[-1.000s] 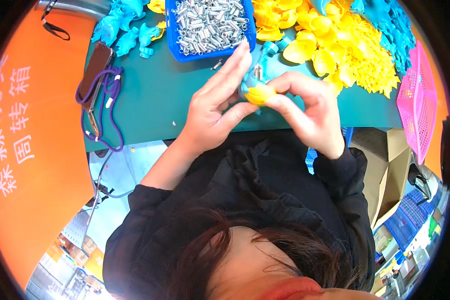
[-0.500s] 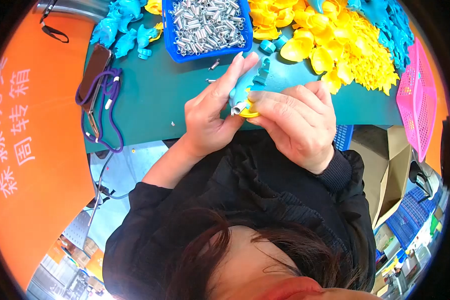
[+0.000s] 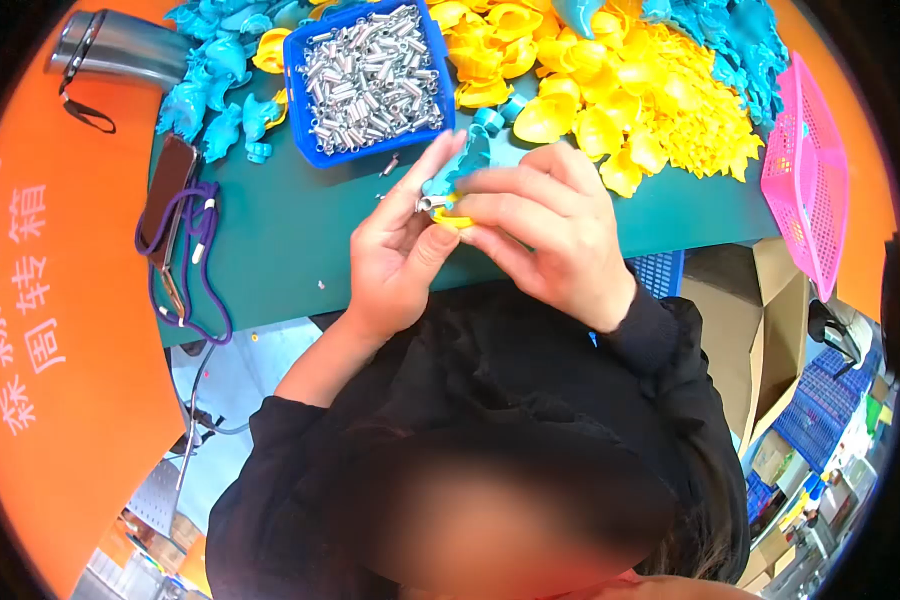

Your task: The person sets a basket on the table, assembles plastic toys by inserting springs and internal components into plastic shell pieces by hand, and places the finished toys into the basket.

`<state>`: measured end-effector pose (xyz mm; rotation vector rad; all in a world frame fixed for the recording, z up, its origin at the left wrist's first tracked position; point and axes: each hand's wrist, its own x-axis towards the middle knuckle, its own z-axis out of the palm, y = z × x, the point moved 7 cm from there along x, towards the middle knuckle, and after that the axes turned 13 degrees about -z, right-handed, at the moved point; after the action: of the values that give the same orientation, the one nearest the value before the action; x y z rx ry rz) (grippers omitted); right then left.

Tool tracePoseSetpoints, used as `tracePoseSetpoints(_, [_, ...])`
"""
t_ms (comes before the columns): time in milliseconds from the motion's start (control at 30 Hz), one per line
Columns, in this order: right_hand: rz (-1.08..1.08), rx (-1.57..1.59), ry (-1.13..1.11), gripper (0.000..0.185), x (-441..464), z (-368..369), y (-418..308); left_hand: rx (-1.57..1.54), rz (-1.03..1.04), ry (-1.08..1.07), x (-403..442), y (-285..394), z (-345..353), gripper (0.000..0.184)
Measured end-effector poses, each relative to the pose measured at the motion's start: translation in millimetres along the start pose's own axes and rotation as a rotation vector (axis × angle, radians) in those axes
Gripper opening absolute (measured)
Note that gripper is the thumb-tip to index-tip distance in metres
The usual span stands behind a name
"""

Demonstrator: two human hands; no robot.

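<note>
My left hand (image 3: 392, 250) holds a blue toy-like plastic part (image 3: 460, 168) between its upright fingers and thumb. A small metal spring (image 3: 431, 203) sticks out of the lower end of this part. Just below the spring is a yellow plastic piece (image 3: 454, 220), pinched by the thumb and fingers of my right hand (image 3: 555, 230). Both pieces are close together, though my fingers hide where they meet. My right fingers are slightly blurred.
A blue tray (image 3: 296, 110) of springs stands ahead, with loose springs (image 3: 390, 165) beside it. Piles of yellow parts (image 3: 610, 100) and blue parts (image 3: 735, 50) lie behind. A phone (image 3: 170, 185) with a purple cord, a steel flask (image 3: 120, 48) and a pink basket (image 3: 805, 180) flank them.
The camera view has shifted, so the tray and piles appear further left. My right fingers have moved over the pieces; the spring now sits less far out from the blue part.
</note>
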<state>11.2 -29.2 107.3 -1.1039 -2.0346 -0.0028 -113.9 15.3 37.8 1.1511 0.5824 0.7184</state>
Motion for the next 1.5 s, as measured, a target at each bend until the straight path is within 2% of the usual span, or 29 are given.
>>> tracePoseSetpoints(67, [0.043, 0.049, 0.033, 0.024, 2.5, -17.2, 7.3, -0.147, -0.056, 0.011, 2.2, -0.4, -5.6, 0.058])
tracePoseSetpoints(100, [0.064, 0.047, 0.102, 0.022, 2.6, -36.5, 14.6, -0.111, -0.024, 0.042, 5.3, 7.9, -8.3, 0.056])
tracePoseSetpoints(167, [0.289, -0.235, 0.291, 0.013, -33.8, -72.7, 53.5, -0.176, -0.016, 0.059, 4.6, 13.7, -15.5, 0.054])
tracePoseSetpoints(233, [0.328, -0.578, 0.154, 0.006, -51.1, -103.1, 79.8, -0.204, -0.056, 0.078, 3.0, 14.0, -22.6, 0.054])
tracePoseSetpoints(267, [0.341, -0.66, 0.156, 0.005, -67.1, -114.7, 93.4, -0.217, -0.078, 0.091, 2.2, 12.9, -24.0, 0.054])
tracePoseSetpoints(300, [0.374, -0.677, 0.19, 0.005, -79.0, -123.8, 103.5, -0.234, -0.094, 0.087, 2.5, 11.6, -22.6, 0.054])
tracePoseSetpoints(367, [0.453, -0.723, 0.03, 0.007, -90.9, -128.6, 115.1, -0.267, -0.129, 0.082, 2.4, 8.2, -18.9, 0.053])
tracePoseSetpoints(467, [0.427, -0.578, -0.005, 0.01, -90.6, -118.3, 114.0, -0.296, -0.131, 0.048, 2.8, 5.9, -10.4, 0.053])
tracePoseSetpoints(567, [0.35, -0.658, -0.098, 0.013, -78.7, -102.4, 109.3, -0.3, -0.153, 0.044, 2.3, 4.3, -8.2, 0.054])
tracePoseSetpoints(700, [0.38, -0.617, -0.118, 0.016, -76.6, -94.9, 111.5, -0.306, -0.193, 0.034, 0.7, 4.4, -6.5, 0.054])
tracePoseSetpoints(900, [0.317, -0.7, -0.12, 0.011, -76.8, -94.4, 111.0, -0.344, -0.227, 0.051, -0.5, 2.6, -8.1, 0.051])
tracePoseSetpoints(1000, [0.347, -0.631, 0.083, 0.008, -77.7, -99.3, 104.7, -0.352, -0.238, 0.059, 0.4, 2.6, -7.8, 0.05])
tracePoseSetpoints(1100, [0.535, -0.326, 0.244, 0.008, -79.1, -91.3, 100.1, -0.37, -0.27, 0.066, 0.7, 1.0, -6.6, 0.049])
tracePoseSetpoints(1133, [0.507, -0.151, 0.313, 0.017, -83.5, -82.1, 104.8, -0.385, -0.286, 0.062, 1.1, -0.7, -5.9, 0.049])
tracePoseSetpoints(1233, [0.541, 0.047, 0.352, 0.025, -55.7, -55.6, 83.4, -0.399, -0.314, 0.066, 1.1, -4.5, -3.3, 0.047])
tracePoseSetpoints(1267, [0.504, 0.066, 0.288, 0.032, -51.1, -44.6, 79.0, -0.391, -0.316, 0.069, 0.8, -5.1, -3.3, 0.047])
tracePoseSetpoints(1300, [0.422, 0.093, 0.208, 0.029, -41.9, -34.9, 74.4, -0.383, -0.317, 0.07, 0.5, -5.3, -3.6, 0.046])
tracePoseSetpoints(1367, [0.51, 0.411, 0.28, 0.023, -37.0, -14.0, 71.7, -0.406, -0.337, 0.07, -0.5, -6.5, -4.4, 0.045])
tracePoseSetpoints(1467, [0.444, 0.732, 0.373, 0.017, -23.1, 2.1, 52.4, -0.46, -0.419, 0.014, -2.9, -7.9, -3.4, 0.045])
tracePoseSetpoints(1500, [0.481, 0.8, 0.378, 0.011, -19.2, 6.7, 45.8, -0.482, -0.455, -0.013, -4.4, -8.1, -2.0, 0.045])
